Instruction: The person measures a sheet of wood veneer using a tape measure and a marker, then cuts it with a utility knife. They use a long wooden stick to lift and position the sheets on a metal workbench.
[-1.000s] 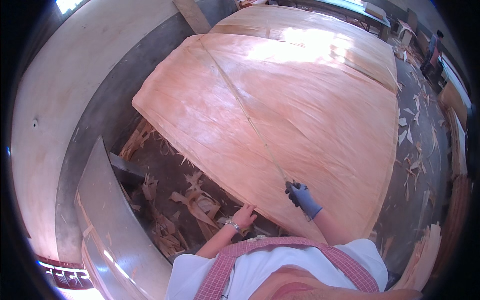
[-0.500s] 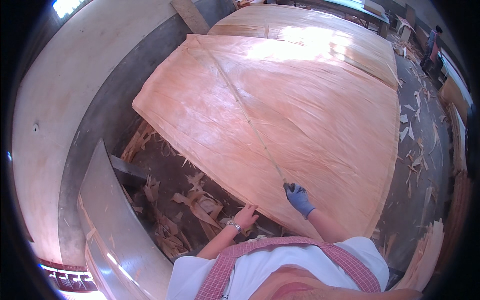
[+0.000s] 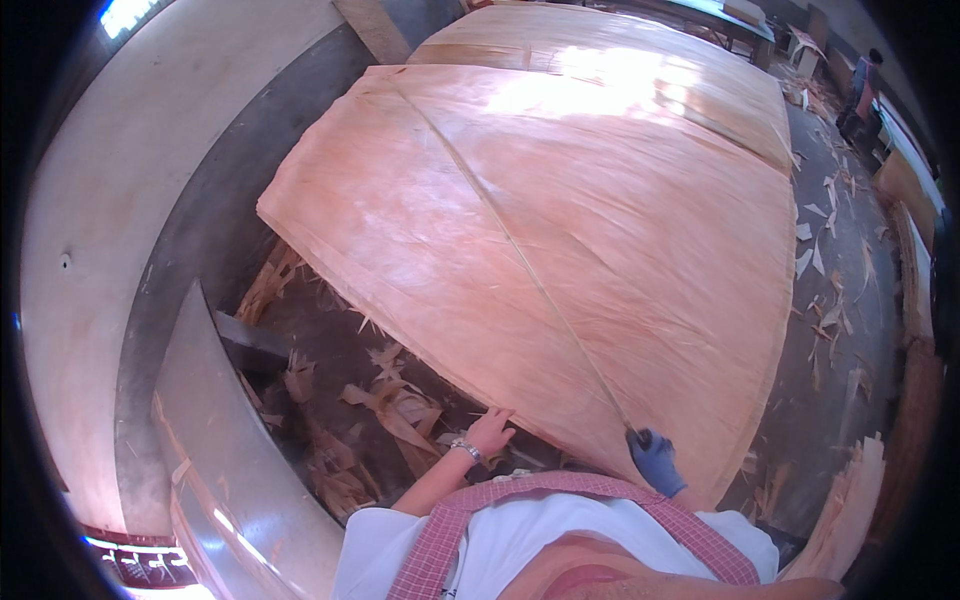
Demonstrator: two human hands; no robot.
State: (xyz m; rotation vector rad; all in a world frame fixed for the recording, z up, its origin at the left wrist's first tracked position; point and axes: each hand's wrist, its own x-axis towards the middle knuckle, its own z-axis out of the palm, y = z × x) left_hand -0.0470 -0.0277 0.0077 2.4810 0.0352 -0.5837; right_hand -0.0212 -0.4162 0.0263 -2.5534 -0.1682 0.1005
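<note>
A large thin sheet of reddish wood veneer (image 3: pixel 600 230) lies spread in front of me. A long narrow strip (image 3: pixel 520 245) runs along its seam from the far end down to my right hand (image 3: pixel 655 460). That hand wears a blue glove and is closed on the strip's near end at the sheet's near edge. My bare left hand (image 3: pixel 488 432), with a bracelet at the wrist, rests with fingers spread on the sheet's near edge, a little left of the right hand.
Veneer scraps (image 3: pixel 390 405) litter the dark floor below the sheet at left and the floor at right (image 3: pixel 830 300). A grey metal panel (image 3: pixel 215 440) slants at lower left. Another veneer sheet (image 3: pixel 600 40) lies beyond. A person (image 3: pixel 865 80) stands at far upper right.
My right hand has drawn back toward me along the seam, bringing the strip's end with it. My left hand has stayed at the sheet's near edge.
</note>
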